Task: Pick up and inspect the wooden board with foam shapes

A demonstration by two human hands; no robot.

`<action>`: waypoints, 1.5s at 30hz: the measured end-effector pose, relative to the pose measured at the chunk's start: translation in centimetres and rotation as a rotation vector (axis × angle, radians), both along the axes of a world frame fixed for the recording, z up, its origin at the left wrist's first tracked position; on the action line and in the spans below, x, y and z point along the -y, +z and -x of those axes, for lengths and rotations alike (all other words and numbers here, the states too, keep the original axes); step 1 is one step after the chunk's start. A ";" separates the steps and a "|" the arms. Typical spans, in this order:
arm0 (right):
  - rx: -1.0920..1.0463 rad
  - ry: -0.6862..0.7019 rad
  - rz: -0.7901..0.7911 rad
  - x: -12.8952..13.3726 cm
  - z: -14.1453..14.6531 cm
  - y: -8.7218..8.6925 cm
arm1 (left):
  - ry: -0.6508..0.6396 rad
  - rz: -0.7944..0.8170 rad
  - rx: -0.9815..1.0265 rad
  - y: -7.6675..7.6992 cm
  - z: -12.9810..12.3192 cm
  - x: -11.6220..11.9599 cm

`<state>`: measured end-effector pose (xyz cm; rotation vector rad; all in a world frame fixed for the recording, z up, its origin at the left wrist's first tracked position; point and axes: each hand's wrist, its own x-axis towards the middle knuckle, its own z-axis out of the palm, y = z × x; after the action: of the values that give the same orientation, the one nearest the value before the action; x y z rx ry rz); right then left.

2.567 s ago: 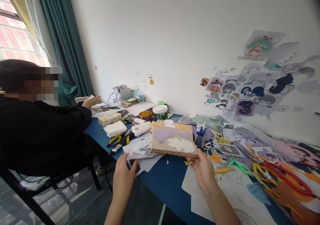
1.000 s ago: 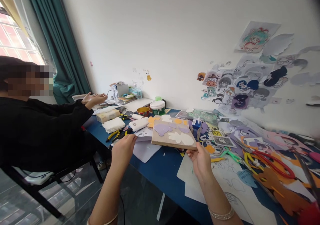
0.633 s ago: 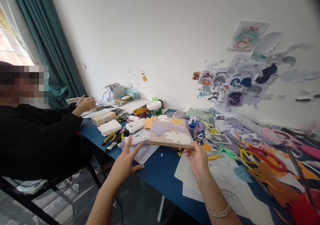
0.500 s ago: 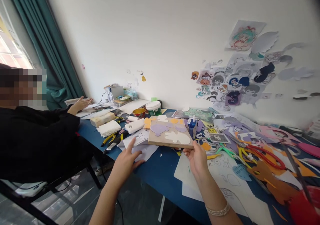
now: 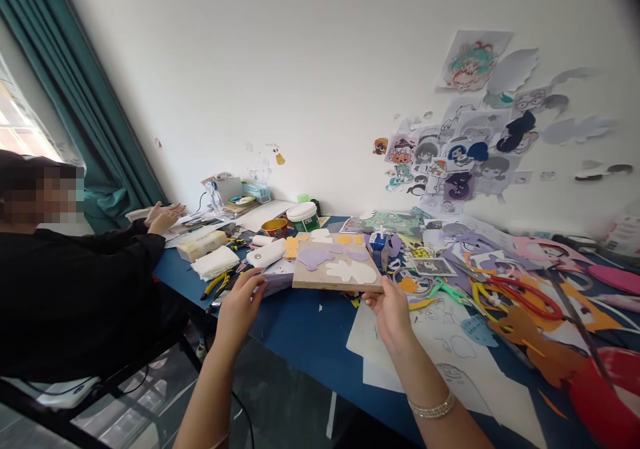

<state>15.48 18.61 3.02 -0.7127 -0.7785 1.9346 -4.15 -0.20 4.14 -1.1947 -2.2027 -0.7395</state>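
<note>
A flat brown board (image 5: 310, 278) carries purple, orange and white cut-out shapes, such as a white piece (image 5: 351, 272) and a purple piece (image 5: 314, 256). Its near right corner is gripped by my right hand (image 5: 390, 306), thumb on top and fingers beneath. Left of the board, my left hand (image 5: 241, 302) is at the edge of white and lilac sheets (image 5: 277, 281), its fingers curled and drawn close together; whether it pinches a sheet is too small to tell. A white roll (image 5: 267, 254) lies just beyond the left hand, and a blue bottle (image 5: 379, 248) stands beside the board's right edge.
Scissors (image 5: 525, 296), coloured scraps and drawn sheets (image 5: 440, 349) crowd the blue table (image 5: 300, 342) on the right. Behind are a white tub (image 5: 303, 217) and a yellow bowl (image 5: 275, 228). A person in black (image 5: 75, 296) sits at the left, hands together over the table.
My left hand has moved left and its spread fingers have drawn together. The white sheet beside the board has shifted back. My right hand still grips the board. The seated person's hands have moved slightly.
</note>
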 end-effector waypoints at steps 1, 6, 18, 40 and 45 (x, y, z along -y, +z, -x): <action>-0.002 -0.001 0.009 0.0 0.0 0.0 | 0.014 -0.009 0.005 0.5 0.3 -0.5; -0.001 -0.015 0.023 -0.2 0.0 0.0 | 0.068 -0.027 0.031 2.1 1.1 -1.8; 0.012 -0.031 0.034 -0.2 -0.2 0.2 | 0.005 -0.002 0.075 2.2 0.2 -1.0; 0.013 -0.052 0.046 -0.5 0.0 -0.4 | 0.007 0.104 0.119 3.0 -0.9 0.3; 0.012 -0.053 0.053 -0.6 0.0 -0.5 | 0.096 0.100 0.154 -0.7 -1.8 2.3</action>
<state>15.50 19.23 2.48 -0.7705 -0.7103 1.9105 -2.32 -2.54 3.41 -1.1032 -2.4312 -0.7103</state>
